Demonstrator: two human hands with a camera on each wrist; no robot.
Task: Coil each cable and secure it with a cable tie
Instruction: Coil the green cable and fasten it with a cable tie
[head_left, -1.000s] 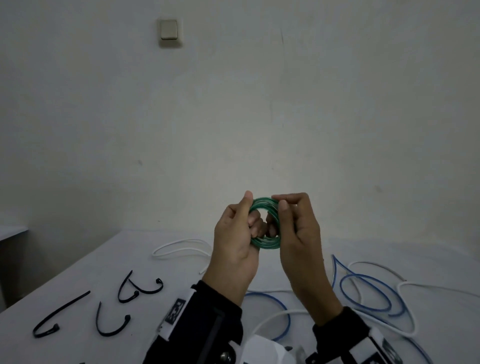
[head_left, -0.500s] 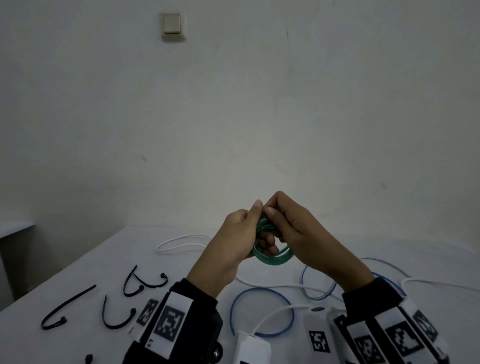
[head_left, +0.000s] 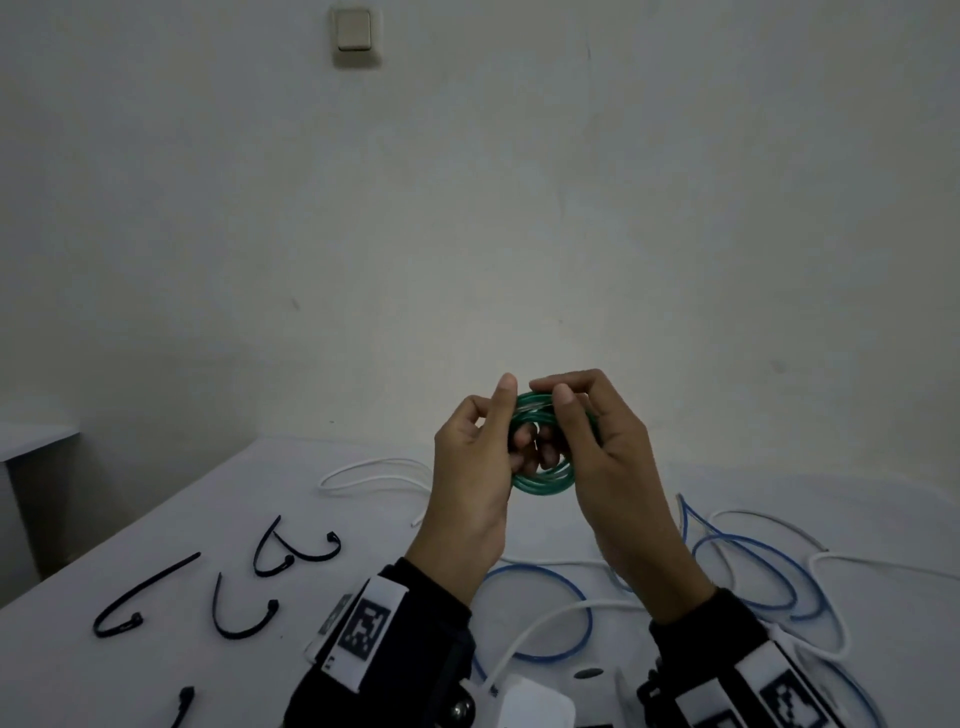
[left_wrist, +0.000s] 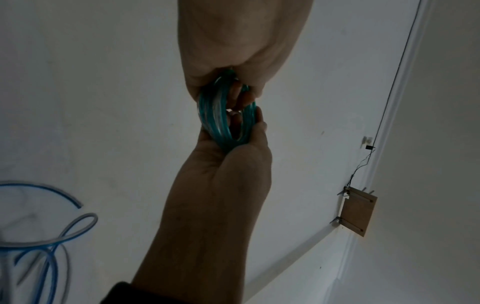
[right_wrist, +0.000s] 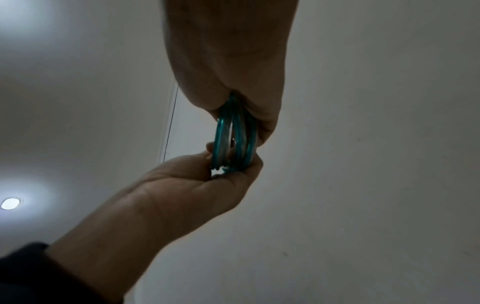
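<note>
Since half a second ago: the hands rise and part slightly; the coil turns to face the head camera.
Green cable coil (head_left: 545, 480): held in the air above the table (head_left: 218, 525), both sides pinched, likely so the loops cannot spring apart.
Left hand (head_left: 475, 467): clamped on the coil's left side.
Right hand (head_left: 605, 452): pinching its top right.
Cable ties (head_left: 236, 616): lying loose at left, well apart, open room to reach.
Blue cable (head_left: 748, 551): uncoiled below.

A glossy green plastic-sheathed cable (head_left: 543, 480), wound into a small tight round coil of several turns, stands upright in the air, pinched on both sides, lower arc exposed below the fingers.
</note>
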